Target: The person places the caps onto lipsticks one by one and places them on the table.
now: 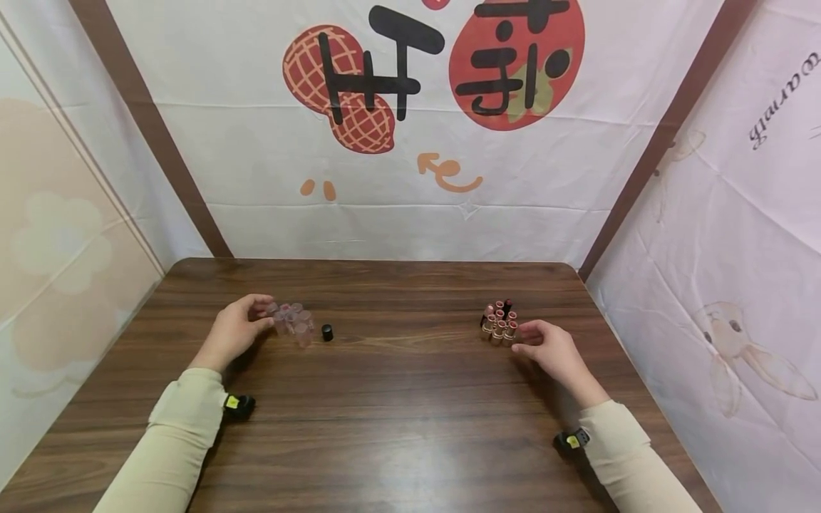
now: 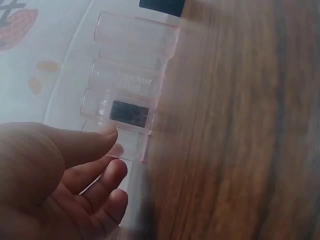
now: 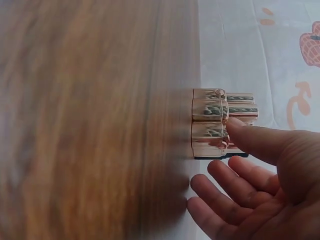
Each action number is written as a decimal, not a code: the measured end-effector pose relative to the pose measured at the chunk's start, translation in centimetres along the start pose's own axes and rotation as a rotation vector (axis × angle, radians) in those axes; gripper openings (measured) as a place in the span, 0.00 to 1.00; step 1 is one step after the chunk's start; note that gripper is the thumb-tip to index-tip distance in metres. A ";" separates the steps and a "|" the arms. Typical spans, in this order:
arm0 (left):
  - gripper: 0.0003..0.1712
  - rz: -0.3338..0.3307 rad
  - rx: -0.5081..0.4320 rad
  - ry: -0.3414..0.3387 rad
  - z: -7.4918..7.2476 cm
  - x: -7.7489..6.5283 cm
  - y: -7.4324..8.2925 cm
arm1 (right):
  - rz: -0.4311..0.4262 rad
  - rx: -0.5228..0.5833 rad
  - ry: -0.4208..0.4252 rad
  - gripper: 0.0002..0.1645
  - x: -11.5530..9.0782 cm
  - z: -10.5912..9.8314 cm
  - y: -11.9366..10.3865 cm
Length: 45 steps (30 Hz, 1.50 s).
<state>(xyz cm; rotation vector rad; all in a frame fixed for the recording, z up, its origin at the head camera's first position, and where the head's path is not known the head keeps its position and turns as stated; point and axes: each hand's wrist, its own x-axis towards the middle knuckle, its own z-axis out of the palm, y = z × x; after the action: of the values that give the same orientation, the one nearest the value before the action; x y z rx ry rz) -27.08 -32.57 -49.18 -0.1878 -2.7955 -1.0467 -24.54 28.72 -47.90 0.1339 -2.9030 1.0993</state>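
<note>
Clear pinkish lipstick caps (image 1: 301, 331) stand in a tight cluster at the left of the table. My left hand (image 1: 240, 324) is at their left side, thumb and fingertips apart; in the left wrist view the thumb (image 2: 100, 144) overlaps the nearest cap (image 2: 132, 142). On the right, several gold lipsticks (image 1: 499, 329) stand upright and bunched, red and pink tips showing. My right hand (image 1: 554, 353) is beside their right edge; in the right wrist view its thumb tip lies right at a lipstick (image 3: 209, 132), while the other fingers (image 3: 220, 200) are loosely bent below.
A small black cap (image 1: 328, 333) stands just right of the clear caps. The brown wood-grain table (image 1: 398, 399) reaches back to a printed white cloth (image 1: 410, 228). More cloth hangs at both sides. Black straps with cameras (image 1: 240, 406) sit on both wrists.
</note>
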 end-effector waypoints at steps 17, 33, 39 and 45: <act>0.18 -0.032 0.020 0.014 -0.5 -0.3 0.3 | 0.031 -0.024 0.062 0.22 0.9 1.7 -0.7; 0.16 -0.031 0.016 0.054 -1.3 -0.3 0.7 | 0.028 -0.120 0.080 0.21 1.3 1.7 -0.8; 0.18 -0.028 0.017 0.069 -1.8 -0.3 1.1 | 0.025 -0.128 0.088 0.21 1.5 1.9 -0.7; 0.18 -0.014 0.006 0.101 -2.5 -0.5 2.0 | 0.032 -0.117 0.096 0.20 1.3 1.4 -0.4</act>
<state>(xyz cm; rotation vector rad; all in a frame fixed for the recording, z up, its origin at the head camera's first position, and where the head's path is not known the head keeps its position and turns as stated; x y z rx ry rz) -25.95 -32.76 -46.10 -0.1111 -2.7131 -1.0213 -25.78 27.36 -48.59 0.0300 -2.8837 0.9104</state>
